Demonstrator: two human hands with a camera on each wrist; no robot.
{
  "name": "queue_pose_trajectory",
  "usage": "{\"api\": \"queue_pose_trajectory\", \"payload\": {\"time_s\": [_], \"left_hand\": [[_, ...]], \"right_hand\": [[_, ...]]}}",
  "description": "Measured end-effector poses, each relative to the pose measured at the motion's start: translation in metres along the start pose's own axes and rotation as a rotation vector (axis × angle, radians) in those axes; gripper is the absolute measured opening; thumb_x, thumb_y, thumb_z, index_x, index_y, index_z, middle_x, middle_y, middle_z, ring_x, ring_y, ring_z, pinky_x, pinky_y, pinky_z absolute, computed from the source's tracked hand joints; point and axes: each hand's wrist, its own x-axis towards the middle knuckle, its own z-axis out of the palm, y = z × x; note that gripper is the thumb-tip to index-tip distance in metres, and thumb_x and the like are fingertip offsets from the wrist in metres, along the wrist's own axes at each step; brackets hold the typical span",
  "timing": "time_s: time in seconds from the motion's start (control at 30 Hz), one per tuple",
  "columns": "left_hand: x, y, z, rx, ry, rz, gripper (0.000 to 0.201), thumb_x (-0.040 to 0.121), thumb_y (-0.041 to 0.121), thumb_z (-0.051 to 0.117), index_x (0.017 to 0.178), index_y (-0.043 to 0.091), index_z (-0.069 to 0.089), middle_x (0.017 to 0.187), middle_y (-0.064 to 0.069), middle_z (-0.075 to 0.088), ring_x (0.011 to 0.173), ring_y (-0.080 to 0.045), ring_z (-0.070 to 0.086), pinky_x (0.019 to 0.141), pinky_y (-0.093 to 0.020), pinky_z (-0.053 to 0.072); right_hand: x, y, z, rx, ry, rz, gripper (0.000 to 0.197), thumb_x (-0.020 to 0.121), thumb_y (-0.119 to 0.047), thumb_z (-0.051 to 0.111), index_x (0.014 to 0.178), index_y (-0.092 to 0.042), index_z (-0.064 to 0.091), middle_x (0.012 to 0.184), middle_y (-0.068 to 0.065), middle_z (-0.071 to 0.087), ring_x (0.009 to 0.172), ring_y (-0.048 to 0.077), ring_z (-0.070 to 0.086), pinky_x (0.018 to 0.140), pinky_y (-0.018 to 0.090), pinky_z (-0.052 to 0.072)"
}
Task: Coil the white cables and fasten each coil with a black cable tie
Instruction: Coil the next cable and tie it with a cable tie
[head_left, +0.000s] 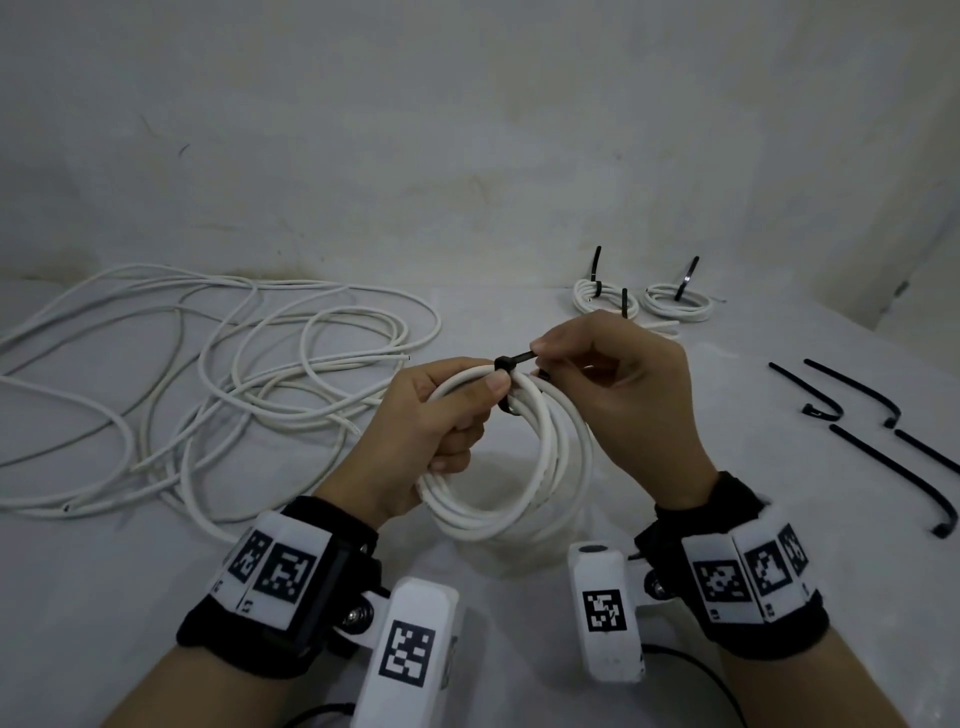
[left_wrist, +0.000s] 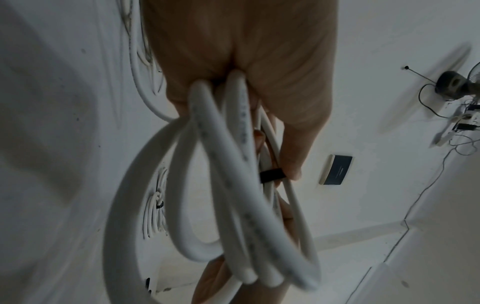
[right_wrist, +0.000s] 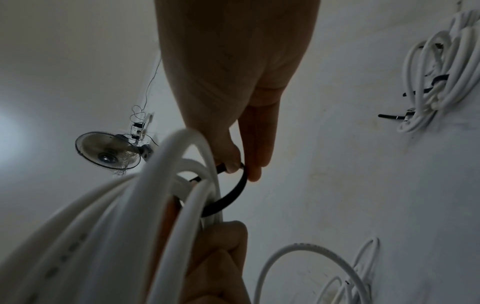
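Above the near middle of the white table (head_left: 156, 571), the left hand (head_left: 421, 436) gripped the coiled white round cable (head_left: 519, 467) while the right hand (head_left: 618, 395) pinched the looped black plastic cable tie (head_left: 511, 362), apparently mid-fastening; next, its tail needed pulling tight.

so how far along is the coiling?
Done: tied coils at the far right, at least two. In hand: left hand grips a coil while the right hand pulls the tie around it, not yet snug. Left: loose cables, with spare ties on the right.
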Motion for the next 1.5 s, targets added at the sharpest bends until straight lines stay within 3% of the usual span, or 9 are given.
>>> {"api": "queue_pose_trajectory", "payload": {"time_s": [0.27, 0.47, 0.7, 0.8, 0.93, 1.17, 1.3, 1.37, 1.5], "left_hand": [[0.0, -0.003, 0.001, 0.057, -0.004, -0.06, 0.016, 0.076, 0.023, 0.063, 0.063, 0.02, 0.07, 0.049, 0.006, 0.029, 0.038, -0.004, 0.02, 0.035, -0.014, 0.016], [0.0, -0.002, 0.005, 0.121, 0.053, -0.031, 0.017, 0.074, 0.026, 0.065, 0.075, 0.009, 0.068, 0.047, 0.006, 0.032, 0.037, -0.005, 0.022, 0.037, -0.015, 0.016], [-0.001, -0.002, 0.009, 0.248, 0.12, 0.0, 0.025, 0.087, 0.017, 0.062, 0.063, 0.019, 0.069, 0.046, 0.006, 0.036, 0.039, -0.007, 0.024, 0.037, -0.016, 0.02], [-0.002, 0.001, 0.013, 0.267, 0.092, 0.024, 0.018, 0.084, 0.023, 0.062, 0.07, 0.013, 0.068, 0.043, 0.011, 0.04, 0.039, -0.007, 0.025, 0.039, -0.017, 0.02], [-0.003, 0.0, 0.018, 0.272, 0.065, 0.04, 0.016, 0.083, 0.022, 0.063, 0.075, 0.008, 0.066, 0.039, 0.012, 0.041, 0.036, -0.004, 0.027, 0.037, -0.016, 0.022], [-0.002, -0.001, 0.011, 0.358, 0.095, 0.106, 0.006, 0.086, 0.015, 0.062, 0.089, 0.01, 0.064, 0.042, 0.014, 0.047, 0.037, -0.002, 0.032, 0.038, -0.016, 0.027], [-0.002, 0.005, 0.003, 0.344, 0.056, 0.078, 0.041, 0.076, 0.032, 0.066, 0.108, 0.027, 0.04, 0.047, 0.008, 0.048, 0.04, -0.006, 0.034, 0.038, -0.017, 0.028], [-0.004, 0.008, 0.003, 0.401, -0.01, 0.081, 0.034, 0.083, 0.027, 0.064, 0.114, 0.03, 0.05, 0.049, 0.008, 0.048, 0.043, -0.01, 0.032, 0.04, -0.018, 0.027], [-0.004, 0.008, 0.008, 0.47, -0.049, 0.077, 0.007, 0.09, 0.017, 0.061, 0.096, 0.02, 0.063, 0.053, 0.013, 0.056, 0.042, -0.007, 0.032, 0.039, -0.02, 0.027]], "right_hand": [[-0.001, -0.005, -0.002, 0.014, -0.095, -0.025, 0.008, 0.08, 0.001, 0.065, 0.083, -0.003, 0.071, 0.081, 0.007, 0.072, 0.077, 0.014, 0.069, 0.066, 0.035, 0.056], [0.0, -0.014, -0.009, -0.035, -0.176, 0.021, 0.018, 0.083, 0.003, 0.062, 0.094, -0.009, 0.073, 0.089, -0.002, 0.073, 0.084, 0.007, 0.069, 0.075, 0.021, 0.055], [0.002, -0.02, -0.006, -0.144, -0.218, -0.149, 0.003, 0.085, -0.005, 0.067, 0.086, -0.004, 0.07, 0.087, 0.001, 0.066, 0.085, 0.014, 0.063, 0.067, 0.036, 0.054], [0.0, -0.021, 0.001, -0.207, -0.147, -0.181, 0.003, 0.086, -0.006, 0.058, 0.083, -0.006, 0.06, 0.084, -0.002, 0.057, 0.08, 0.01, 0.055, 0.068, 0.032, 0.052], [0.001, -0.025, 0.001, -0.14, 0.052, -0.106, 0.006, 0.085, -0.01, 0.052, 0.086, -0.016, 0.051, 0.081, -0.008, 0.052, 0.076, 0.003, 0.053, 0.068, 0.012, 0.048], [0.003, -0.028, 0.004, -0.049, 0.043, 0.059, 0.015, 0.09, -0.017, 0.051, 0.084, -0.029, 0.046, 0.076, 0.002, 0.062, 0.069, 0.017, 0.065, 0.056, 0.026, 0.056], [0.003, -0.028, 0.002, 0.005, 0.044, 0.12, 0.013, 0.092, -0.013, 0.049, 0.084, -0.024, 0.045, 0.072, 0.008, 0.064, 0.065, 0.015, 0.066, 0.057, 0.029, 0.057], [0.002, -0.029, 0.003, 0.004, 0.038, 0.122, 0.014, 0.091, -0.013, 0.049, 0.084, -0.024, 0.046, 0.07, 0.002, 0.065, 0.063, 0.012, 0.066, 0.056, 0.026, 0.056], [0.002, -0.028, 0.007, 0.004, 0.1, 0.143, 0.015, 0.087, -0.012, 0.052, 0.081, -0.025, 0.048, 0.065, 0.001, 0.062, 0.056, 0.011, 0.06, 0.05, 0.022, 0.049]]}}
